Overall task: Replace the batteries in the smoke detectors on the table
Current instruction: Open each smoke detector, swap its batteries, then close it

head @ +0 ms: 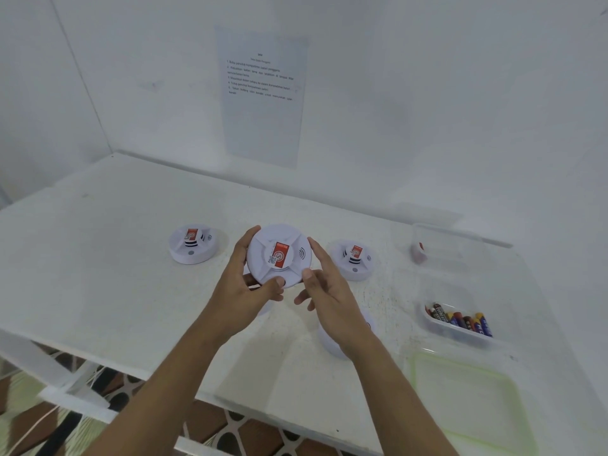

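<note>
Two bare forearms are stretching over the near edge of the white table (98, 258). Clear plastic container with a pale green rim (467, 399) is sitting near right, flat on the top. One white round detector (327, 339) is lying under the right wrist, mostly hidden. Clear tray of mixed coloured batteries (460, 320) is sitting just beyond the container.

Left hand (250, 291) is gripping the white round smoke detector with a red label (279, 256), fingers wrapping the left rim, thumb on the lower rim. It is being held above the table centre, face tilted toward the camera. Right hand (329, 291) is lying against its right rim, forefinger and thumb straight, not clamping.

Two more detectors are sitting further back: left detector (194, 243), right detector (355, 260). Clear tub (441, 248) is standing far right. Printed sheet (263, 93) is hanging on the wall.
</note>
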Demonstrator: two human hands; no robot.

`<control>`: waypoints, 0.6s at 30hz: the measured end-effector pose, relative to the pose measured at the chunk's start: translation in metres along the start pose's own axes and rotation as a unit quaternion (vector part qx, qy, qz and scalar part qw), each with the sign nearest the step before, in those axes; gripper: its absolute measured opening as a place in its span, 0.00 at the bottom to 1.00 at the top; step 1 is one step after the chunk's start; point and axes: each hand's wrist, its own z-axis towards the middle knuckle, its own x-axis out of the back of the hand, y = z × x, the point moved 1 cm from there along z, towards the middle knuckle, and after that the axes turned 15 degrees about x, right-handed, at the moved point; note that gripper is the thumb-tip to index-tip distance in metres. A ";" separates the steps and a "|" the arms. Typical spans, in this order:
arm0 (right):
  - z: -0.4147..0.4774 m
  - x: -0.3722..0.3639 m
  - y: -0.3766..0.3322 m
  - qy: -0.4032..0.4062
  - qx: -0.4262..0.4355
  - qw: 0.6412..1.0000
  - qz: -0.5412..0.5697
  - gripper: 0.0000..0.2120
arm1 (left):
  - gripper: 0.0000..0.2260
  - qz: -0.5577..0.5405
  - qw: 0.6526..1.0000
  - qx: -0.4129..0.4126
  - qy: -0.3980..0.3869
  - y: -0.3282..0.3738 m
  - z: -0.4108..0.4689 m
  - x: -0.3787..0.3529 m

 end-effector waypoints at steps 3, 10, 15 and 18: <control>0.001 -0.002 0.000 -0.001 0.001 1.000 -0.005 0.23 | 0.35 0.001 1.000 0.001 -0.001 0.001 0.000 0.002; 0.002 -0.009 0.000 0.007 0.001 1.000 -0.004 0.23 | 0.34 0.011 1.000 -0.008 -0.010 0.004 -0.001 0.008; 0.006 -0.014 0.001 0.008 -0.009 1.000 -0.012 0.22 | 0.36 0.023 1.000 0.005 -0.011 0.005 0.001 0.015; 0.012 -0.016 0.001 0.014 -0.017 1.000 -0.005 0.21 | 0.37 0.037 0.999 0.022 -0.023 0.007 0.004 0.021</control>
